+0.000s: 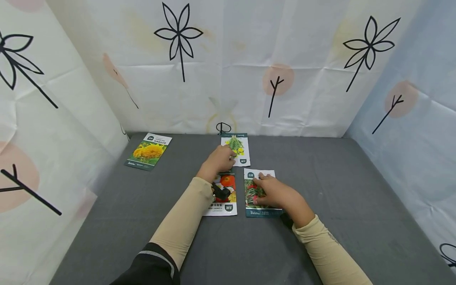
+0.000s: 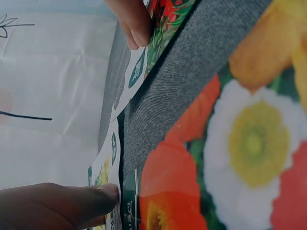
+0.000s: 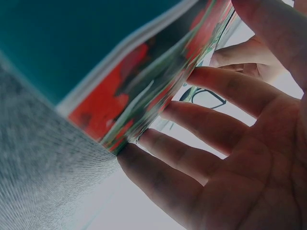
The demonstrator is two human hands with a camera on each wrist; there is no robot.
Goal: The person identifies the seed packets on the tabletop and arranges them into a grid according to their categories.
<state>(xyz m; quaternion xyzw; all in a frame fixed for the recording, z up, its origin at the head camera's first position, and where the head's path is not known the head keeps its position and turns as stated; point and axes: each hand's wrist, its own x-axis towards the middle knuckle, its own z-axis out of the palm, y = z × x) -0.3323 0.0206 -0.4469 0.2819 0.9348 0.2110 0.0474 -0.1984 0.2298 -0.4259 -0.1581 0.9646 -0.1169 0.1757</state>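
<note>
Two contacts: right hand, fingers apart, on the red-flower packet just right of centre; left hand, pinch or press unclear, on the yellow-sprig packet mid-frame; apparently arranging them, which next calls for squaring edges

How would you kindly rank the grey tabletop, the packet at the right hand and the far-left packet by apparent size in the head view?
1. Grey tabletop
2. Packet at the right hand
3. Far-left packet, lying farther from the camera
</note>
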